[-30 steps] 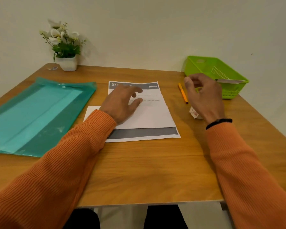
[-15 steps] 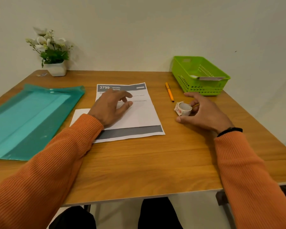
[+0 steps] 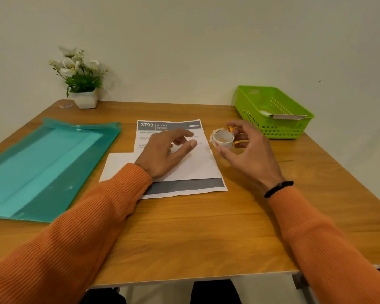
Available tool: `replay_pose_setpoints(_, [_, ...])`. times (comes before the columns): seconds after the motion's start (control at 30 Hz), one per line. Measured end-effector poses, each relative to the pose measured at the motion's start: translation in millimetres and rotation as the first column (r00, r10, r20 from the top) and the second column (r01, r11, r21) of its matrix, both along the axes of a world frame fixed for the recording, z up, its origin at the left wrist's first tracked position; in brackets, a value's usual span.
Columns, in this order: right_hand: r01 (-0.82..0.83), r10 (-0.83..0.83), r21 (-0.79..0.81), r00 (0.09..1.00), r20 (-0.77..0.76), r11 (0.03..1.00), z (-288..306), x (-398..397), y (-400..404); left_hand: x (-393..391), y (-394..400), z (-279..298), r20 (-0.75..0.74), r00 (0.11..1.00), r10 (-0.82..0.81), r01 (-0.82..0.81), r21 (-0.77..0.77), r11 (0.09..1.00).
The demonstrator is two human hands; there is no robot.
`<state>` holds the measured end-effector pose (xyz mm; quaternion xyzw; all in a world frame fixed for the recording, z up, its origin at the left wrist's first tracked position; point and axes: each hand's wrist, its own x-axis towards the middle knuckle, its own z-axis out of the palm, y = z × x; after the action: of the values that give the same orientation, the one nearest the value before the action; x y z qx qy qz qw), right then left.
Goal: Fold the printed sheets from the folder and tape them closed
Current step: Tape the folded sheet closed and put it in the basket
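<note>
A printed sheet [image 3: 198, 170] with a grey header reading 3799 lies folded in the middle of the wooden table, a grey band showing along its near edge. My left hand [image 3: 165, 154] rests flat on it, fingers spread and relaxed. A second white sheet [image 3: 116, 165] sticks out from under it on the left. My right hand [image 3: 248, 152] holds a small roll of clear tape [image 3: 223, 139] between thumb and fingers, just right of the sheet and lifted off the table. The teal plastic folder [image 3: 46, 170] lies flat at the left.
A green plastic basket [image 3: 279, 128] with a folded paper inside stands at the back right. An orange pen [image 3: 230, 129] lies behind my right hand, mostly hidden. A white pot of flowers [image 3: 83, 99] sits at the back left corner by the wall.
My right hand closed on the tape roll, picked it up off the table and carried it left toward the sheet. My left hand stayed on the paper.
</note>
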<state>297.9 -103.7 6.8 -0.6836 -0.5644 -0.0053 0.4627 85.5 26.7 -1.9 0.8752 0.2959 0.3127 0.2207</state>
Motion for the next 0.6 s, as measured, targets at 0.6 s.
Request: replay_pose_setpoints(0.6, [-0.126,0.115,0.176,0.991,0.075,0.976,-8.2,-37.5,18.6,4.0,-6.3,9.9,0.373,0.922,0.105,0.031,-0.34,0.94])
